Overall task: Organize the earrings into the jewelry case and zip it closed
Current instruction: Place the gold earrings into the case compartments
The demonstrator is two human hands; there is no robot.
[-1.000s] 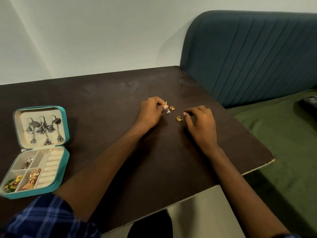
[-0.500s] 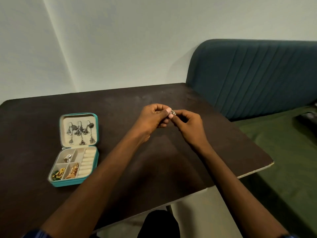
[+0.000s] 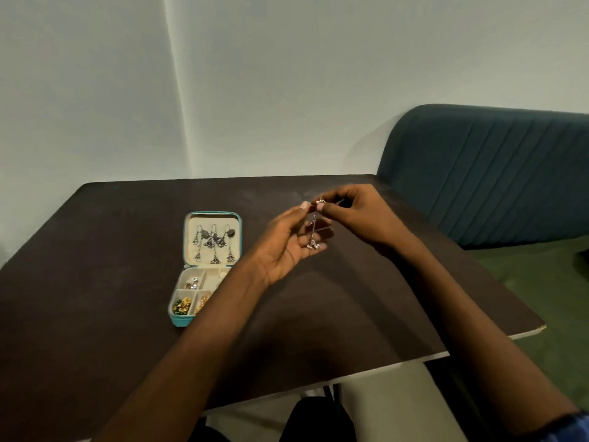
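On the dark brown wooden counter, the open teal zippered jewelry case lies flat, earrings in its tray and lid. Right of the case and above the counter, the left hand is open, palm up, under a dangling silver chain earring. Just beyond, the right hand pinches the earring's top.
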